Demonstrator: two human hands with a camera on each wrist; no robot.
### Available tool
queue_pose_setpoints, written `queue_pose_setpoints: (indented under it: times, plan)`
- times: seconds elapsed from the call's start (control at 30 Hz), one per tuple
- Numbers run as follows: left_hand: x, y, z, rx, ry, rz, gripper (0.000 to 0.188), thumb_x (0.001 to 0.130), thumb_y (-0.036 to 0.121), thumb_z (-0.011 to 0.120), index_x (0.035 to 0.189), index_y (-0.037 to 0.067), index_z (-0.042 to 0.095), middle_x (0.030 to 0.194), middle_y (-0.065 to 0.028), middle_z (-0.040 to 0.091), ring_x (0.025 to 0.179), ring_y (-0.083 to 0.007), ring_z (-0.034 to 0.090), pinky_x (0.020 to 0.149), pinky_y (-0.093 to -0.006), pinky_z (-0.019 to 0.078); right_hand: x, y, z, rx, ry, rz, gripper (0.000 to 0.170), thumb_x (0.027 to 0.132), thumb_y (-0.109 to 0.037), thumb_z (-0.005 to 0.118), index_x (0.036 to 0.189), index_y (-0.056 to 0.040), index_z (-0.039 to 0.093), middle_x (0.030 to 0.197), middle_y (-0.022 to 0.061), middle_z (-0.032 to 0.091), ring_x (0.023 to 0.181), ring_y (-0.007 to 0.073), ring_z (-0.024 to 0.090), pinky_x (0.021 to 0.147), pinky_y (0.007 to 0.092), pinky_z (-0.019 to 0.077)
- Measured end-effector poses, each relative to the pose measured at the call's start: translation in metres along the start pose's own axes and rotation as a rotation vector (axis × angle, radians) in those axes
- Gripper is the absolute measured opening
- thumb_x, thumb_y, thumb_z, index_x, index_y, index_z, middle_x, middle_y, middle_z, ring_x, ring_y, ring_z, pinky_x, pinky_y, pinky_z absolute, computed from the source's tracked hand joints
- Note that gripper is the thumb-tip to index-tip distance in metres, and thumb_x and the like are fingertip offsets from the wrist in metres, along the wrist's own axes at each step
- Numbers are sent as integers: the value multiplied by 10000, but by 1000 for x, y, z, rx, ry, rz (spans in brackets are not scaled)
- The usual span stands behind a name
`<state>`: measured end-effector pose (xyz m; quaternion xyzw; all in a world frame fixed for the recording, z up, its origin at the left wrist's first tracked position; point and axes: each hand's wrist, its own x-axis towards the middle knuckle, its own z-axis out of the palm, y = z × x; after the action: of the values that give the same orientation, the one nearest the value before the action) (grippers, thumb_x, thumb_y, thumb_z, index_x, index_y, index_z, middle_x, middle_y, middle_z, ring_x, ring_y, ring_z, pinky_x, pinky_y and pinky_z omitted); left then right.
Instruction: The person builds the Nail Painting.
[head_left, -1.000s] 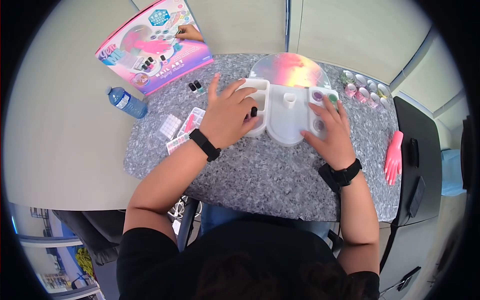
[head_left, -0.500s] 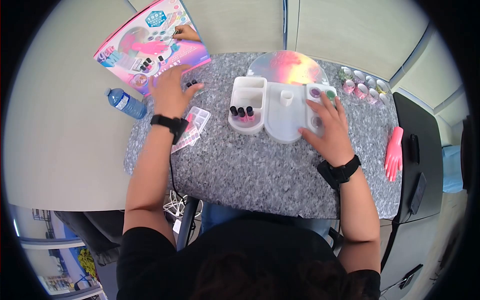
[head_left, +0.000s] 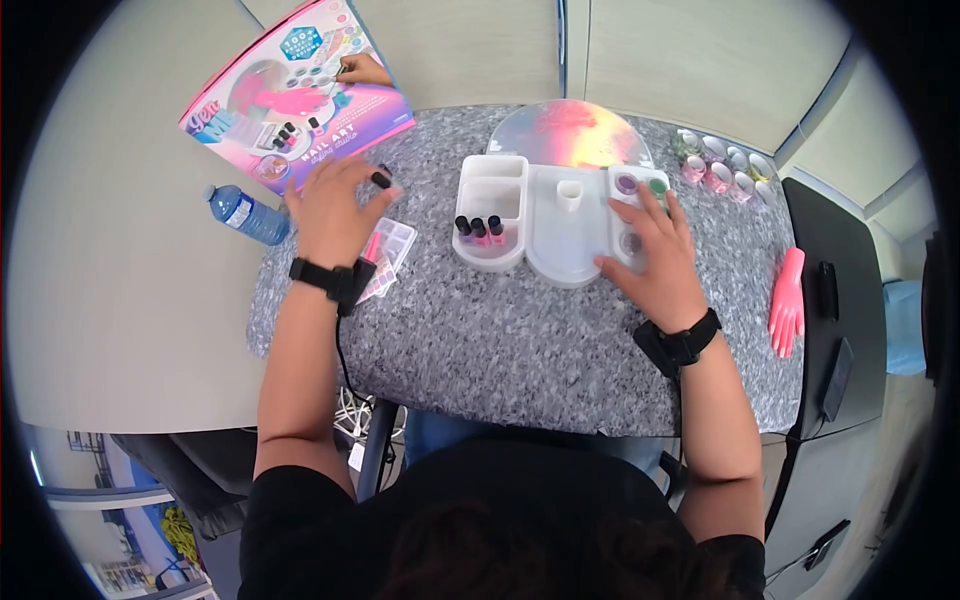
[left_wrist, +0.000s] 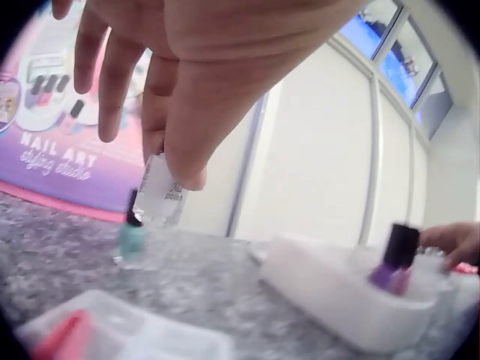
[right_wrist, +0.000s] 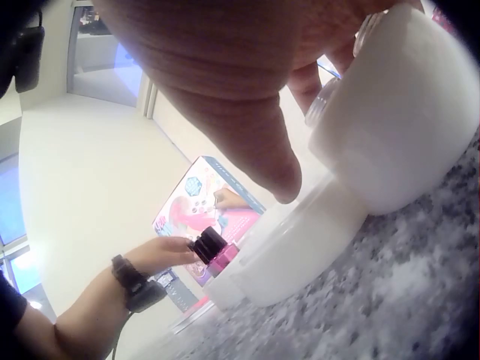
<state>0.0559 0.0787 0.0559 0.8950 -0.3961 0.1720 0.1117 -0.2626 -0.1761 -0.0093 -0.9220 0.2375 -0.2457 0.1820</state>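
My left hand [head_left: 335, 212] pinches a clear nail polish bottle [left_wrist: 160, 193] between thumb and finger, over the left side of the tabletop. In the left wrist view, a teal nail polish bottle [left_wrist: 131, 238] stands just behind it. My right hand [head_left: 655, 255] rests on the right section of the white tray [head_left: 560, 245], its fingers spread beside a purple pot [head_left: 627, 184] and a green pot [head_left: 658, 187]. Three nail polish bottles [head_left: 480, 234] with black caps sit in the tray's front left compartment.
A nail art box [head_left: 300, 100] stands at the back left, near a water bottle [head_left: 248, 215]. Nail sheets and a small plastic case [head_left: 397, 240] lie by my left wrist. A round iridescent panel [head_left: 570, 135] is behind the tray. Several small jars [head_left: 718, 178] and a pink model hand [head_left: 788, 300] are rightward.
My left hand has left the tray's bottle compartment, moved left to the bottles near the box and taken hold of the clear one. My right hand stays on the tray.
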Motion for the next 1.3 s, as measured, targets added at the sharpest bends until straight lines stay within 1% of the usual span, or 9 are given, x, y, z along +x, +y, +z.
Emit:
queue_pose_setpoints:
  times: [0.07, 0.13, 0.23, 0.47, 0.7, 1.0, 1.1, 1.17, 1.3]
  plan:
    - [-9, 31, -22, -117, 31, 78, 274, 883, 396, 870, 1101, 236, 823, 1406, -22, 723, 1453, -303, 559, 1240, -646, 219, -3, -1, 2, 2, -2, -1, 705, 837, -325, 906, 1492, -241, 658, 1707, 219, 441, 1613, 522, 272, 1287, 621, 259]
    - [-14, 58, -37, -292, -38, 357, 267, 865, 376, 890, 1083, 238, 821, 1458, -22, 691, 1520, -340, 490, 1256, -635, 208, -2, 0, 2, -3, 7, -6, 703, 840, -323, 903, 1494, -237, 657, 1707, 224, 438, 1614, 517, 274, 1290, 613, 256]
    - [-19, 87, -35, -311, -74, 441, 240, 867, 359, 891, 1071, 254, 818, 1494, -17, 666, 1537, -357, 461, 1271, -648, 172, -1, -1, 1, 3, -3, 3, 706, 840, -320, 903, 1496, -235, 656, 1708, 223, 438, 1615, 515, 272, 1290, 618, 249]
    - [-28, 108, 5, -176, -41, 474, 197, 838, 312, 888, 1005, 257, 798, 1446, 3, 676, 1556, -336, 431, 1262, -739, 99, -1, -4, -2, 17, -12, 22, 704, 839, -317, 903, 1494, -234, 659, 1712, 218, 434, 1617, 513, 267, 1292, 625, 238]
    - [-30, 109, 23, -163, -3, 485, 182, 849, 288, 883, 992, 243, 780, 1434, 6, 674, 1550, -323, 435, 1268, -735, 102, -1, -3, -2, 1, -6, 16, 714, 830, -314, 905, 1495, -229, 659, 1708, 218, 436, 1614, 518, 262, 1294, 619, 238]
    - [-30, 100, 8, -284, -41, 411, 449, 817, 314, 912, 1233, 242, 757, 1442, 5, 673, 1532, -301, 464, 1287, -692, 109, -3, 1, 2, -7, -16, 5, 732, 816, -302, 916, 1497, -235, 654, 1713, 200, 434, 1615, 519, 260, 1293, 626, 243]
    - [-11, 68, -6, -290, 49, 336, 525, 821, 360, 910, 1306, 241, 746, 1415, -19, 701, 1500, -319, 508, 1289, -656, 150, -1, -1, 1, -2, -6, 0, 733, 818, -298, 917, 1498, -240, 651, 1719, 196, 428, 1618, 517, 256, 1292, 627, 244]
    - [6, 39, -2, -89, 92, 134, 528, 852, 407, 887, 1334, 249, 742, 1374, -37, 737, 1405, -305, 600, 1275, -634, 208, -1, -2, 0, 0, -17, 13, 731, 819, -298, 916, 1498, -241, 650, 1721, 193, 425, 1618, 518, 254, 1291, 627, 246]
    - [23, -3, 31, 108, 8, -6, 447, 895, 395, 859, 1311, 260, 768, 1285, -49, 784, 1271, -292, 685, 1252, -633, 255, -1, -1, 1, -6, -18, 6, 725, 822, -300, 914, 1495, -238, 651, 1723, 192, 423, 1617, 521, 253, 1290, 625, 248]
